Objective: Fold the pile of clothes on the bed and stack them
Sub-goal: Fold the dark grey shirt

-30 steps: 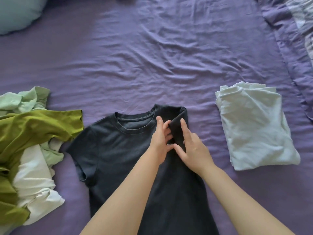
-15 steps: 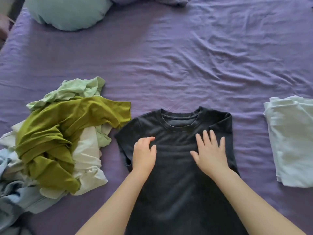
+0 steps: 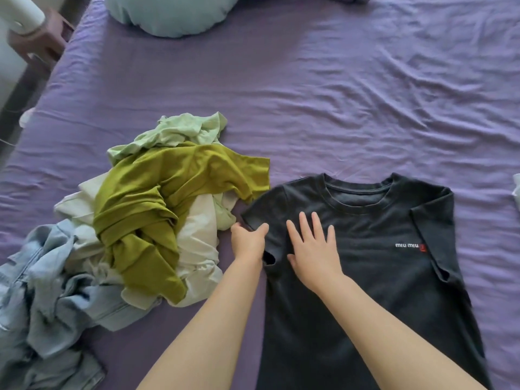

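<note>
Head view: right hand point(image 3: 313, 250) flat on black T-shirt point(image 3: 374, 249)

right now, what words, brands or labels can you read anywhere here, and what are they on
"miu miu" in white letters, on the chest of the black tee, with a small red mark right after it, too small to read.
No other text shows on the clothes pile, the pillow or the sheet.

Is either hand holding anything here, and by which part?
The left hand grips the black T-shirt by its left sleeve edge; the right hand lies flat on it.
</note>
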